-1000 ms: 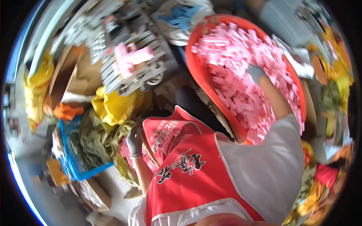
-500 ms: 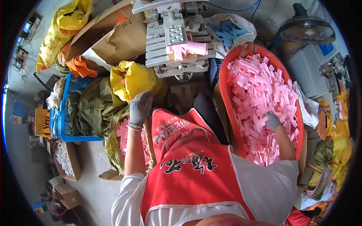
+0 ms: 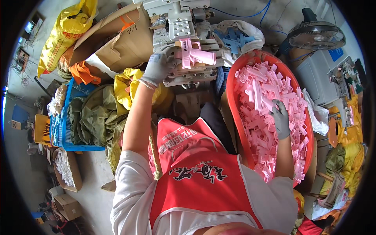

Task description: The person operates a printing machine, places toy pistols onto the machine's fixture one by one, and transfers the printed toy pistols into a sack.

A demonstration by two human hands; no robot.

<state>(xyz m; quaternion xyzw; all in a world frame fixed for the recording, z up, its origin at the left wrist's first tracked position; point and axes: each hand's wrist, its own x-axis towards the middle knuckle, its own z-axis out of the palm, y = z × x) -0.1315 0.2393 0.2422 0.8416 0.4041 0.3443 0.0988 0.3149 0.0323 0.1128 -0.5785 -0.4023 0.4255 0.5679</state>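
Left hand (image 3: 161, 64), grey-gloved, arm extended forward and up, fingers curled in a grip. Right hand (image 3: 280, 118), gloved too, reaches out to the right, palm down, fingers bent (forearm bare, elbow flexed)

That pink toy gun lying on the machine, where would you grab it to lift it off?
Probably by the handle end of the pink toy gun, coming from the person's left, where the gloved left hand already touches it. It lies flat with its barrel pointing right across the machine, so that end is nearest and easy to pinch with the fingers.
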